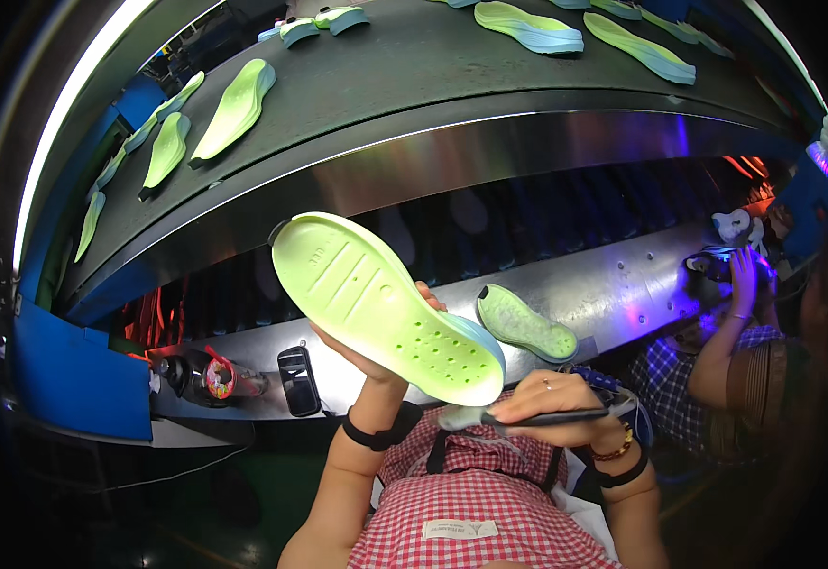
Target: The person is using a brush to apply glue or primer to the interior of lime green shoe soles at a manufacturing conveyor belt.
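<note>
My left hand (365, 362) is closed around a lime-green shoe sole (376, 294), gripping it from beneath and by its edge. The sole is tilted with its inner face up, showing grooves at one end and small holes at the other; its side is pale blue. In my right hand (554, 403) is a brush (566, 416) with a dark handle. Its pale bristles (461, 417) sit just below the sole's near end; whether they touch it I cannot tell. A second green sole (526, 325), with whitish smears on it, lies on the metal ledge beyond my right hand.
Across the back runs a dark conveyor belt (386, 85) carrying several green and blue soles. On the metal ledge (613, 284) at left are a black phone-like object (298, 381), a dark bottle (184, 376) and a red container (220, 373). A co-worker (708, 379) works at the right.
</note>
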`<state>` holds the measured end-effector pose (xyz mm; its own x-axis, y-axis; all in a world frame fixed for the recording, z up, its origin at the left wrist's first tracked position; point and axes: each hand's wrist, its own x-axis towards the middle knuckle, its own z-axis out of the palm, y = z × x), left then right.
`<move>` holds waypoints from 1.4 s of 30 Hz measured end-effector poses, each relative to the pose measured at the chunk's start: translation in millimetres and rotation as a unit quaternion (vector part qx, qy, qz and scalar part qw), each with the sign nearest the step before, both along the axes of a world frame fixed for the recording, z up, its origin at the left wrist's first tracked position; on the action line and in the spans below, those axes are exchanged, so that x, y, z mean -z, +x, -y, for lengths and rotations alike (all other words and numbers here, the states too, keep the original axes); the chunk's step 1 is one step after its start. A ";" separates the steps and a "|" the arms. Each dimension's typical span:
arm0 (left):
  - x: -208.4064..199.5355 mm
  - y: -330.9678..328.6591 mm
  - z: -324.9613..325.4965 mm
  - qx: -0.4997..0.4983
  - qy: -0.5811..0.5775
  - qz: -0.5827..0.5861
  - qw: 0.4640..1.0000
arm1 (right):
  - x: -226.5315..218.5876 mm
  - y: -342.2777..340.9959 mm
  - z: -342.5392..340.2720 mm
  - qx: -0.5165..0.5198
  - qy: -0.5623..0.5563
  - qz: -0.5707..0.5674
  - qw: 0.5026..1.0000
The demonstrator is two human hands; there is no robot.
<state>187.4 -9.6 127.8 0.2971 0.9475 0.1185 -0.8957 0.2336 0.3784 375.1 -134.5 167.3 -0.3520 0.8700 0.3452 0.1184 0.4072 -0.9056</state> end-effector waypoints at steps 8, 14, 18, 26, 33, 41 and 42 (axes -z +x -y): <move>-10.9 -7.1 1.4 0.070 0.091 -0.002 0.993 | 17.3 8.9 -4.5 0.024 -0.024 0.000 0.999; -8.8 13.2 41.2 0.040 -0.082 -0.042 0.995 | 25.5 -15.0 0.4 0.067 -0.235 -0.331 0.911; 39.3 -4.0 49.4 0.117 -0.014 -0.131 0.984 | 9.8 -20.8 9.5 0.091 -0.213 -0.147 0.962; 36.1 -26.5 11.8 0.375 -0.036 -0.087 0.922 | 10.1 -7.4 -5.9 0.001 -0.039 -0.021 0.999; 9.2 -33.2 9.1 0.455 -0.086 -0.185 0.867 | -12.6 12.2 -6.3 -0.038 -0.024 0.006 0.999; 1.1 -45.4 10.7 0.459 -0.088 -0.295 0.833 | -19.2 21.0 -5.9 0.000 0.004 0.053 0.999; -4.3 -44.0 12.9 0.427 -0.089 -0.282 0.854 | -10.1 21.8 -6.3 -0.018 -0.013 0.060 0.998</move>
